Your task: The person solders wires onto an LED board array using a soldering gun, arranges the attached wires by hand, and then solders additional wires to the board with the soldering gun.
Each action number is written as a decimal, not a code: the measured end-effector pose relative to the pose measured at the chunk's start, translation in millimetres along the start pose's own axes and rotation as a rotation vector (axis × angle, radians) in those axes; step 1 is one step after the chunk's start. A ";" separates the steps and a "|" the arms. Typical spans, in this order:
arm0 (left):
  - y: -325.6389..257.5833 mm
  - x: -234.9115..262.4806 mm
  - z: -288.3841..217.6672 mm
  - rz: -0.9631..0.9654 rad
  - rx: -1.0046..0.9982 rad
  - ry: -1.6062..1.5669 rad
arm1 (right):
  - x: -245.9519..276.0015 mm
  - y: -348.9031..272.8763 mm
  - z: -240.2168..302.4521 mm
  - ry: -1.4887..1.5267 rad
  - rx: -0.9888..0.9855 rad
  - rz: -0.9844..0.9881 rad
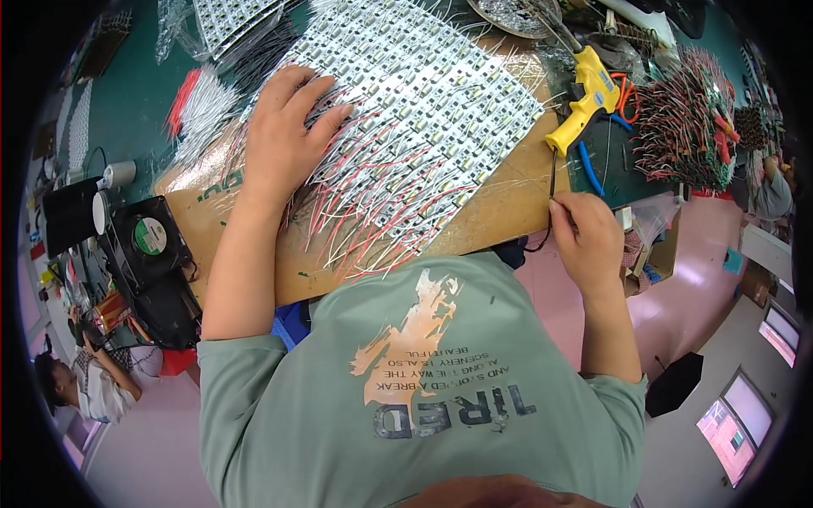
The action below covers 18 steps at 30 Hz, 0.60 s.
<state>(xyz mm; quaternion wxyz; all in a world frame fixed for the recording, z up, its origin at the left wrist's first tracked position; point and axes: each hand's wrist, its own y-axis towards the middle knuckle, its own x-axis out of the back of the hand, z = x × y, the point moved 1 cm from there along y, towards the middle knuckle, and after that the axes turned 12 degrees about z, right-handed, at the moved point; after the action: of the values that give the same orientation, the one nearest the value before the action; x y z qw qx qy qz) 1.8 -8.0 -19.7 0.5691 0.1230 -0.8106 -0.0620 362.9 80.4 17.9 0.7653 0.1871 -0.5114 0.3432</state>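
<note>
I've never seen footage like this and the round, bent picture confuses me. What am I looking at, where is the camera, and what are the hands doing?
There is no machine here: a person works with bare hands. The camera sits on their head and looks down, and its wide lens bends the edges. The green shirt at the bottom is their own.

The left hand rests flat on rows of white strips with small parts and red and white wires, laid on a brown cardboard sheet. The right hand pinches a thin dark cord running up to a yellow glue gun. A black fan sits at the left, and bundles of wire at the right. Another person sits lower left.
</note>
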 end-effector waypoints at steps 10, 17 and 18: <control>-0.4 0.9 -0.6 0.005 0.004 -0.013 | -22.6 39.0 17.5 -0.128 0.207 -0.063; 1.0 -1.3 0.4 -0.005 -0.010 -0.011 | -33.5 52.5 20.3 -0.073 0.300 -0.171; 0.7 -1.6 0.5 -0.005 -0.009 -0.010 | -33.9 54.8 21.2 -0.072 0.301 -0.171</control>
<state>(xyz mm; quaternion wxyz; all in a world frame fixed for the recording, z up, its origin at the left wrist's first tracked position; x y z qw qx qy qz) 1.7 -6.9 -21.2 0.5654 0.1222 -0.8129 -0.0678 301.5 93.6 -7.9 0.7361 0.3548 -0.4635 0.3427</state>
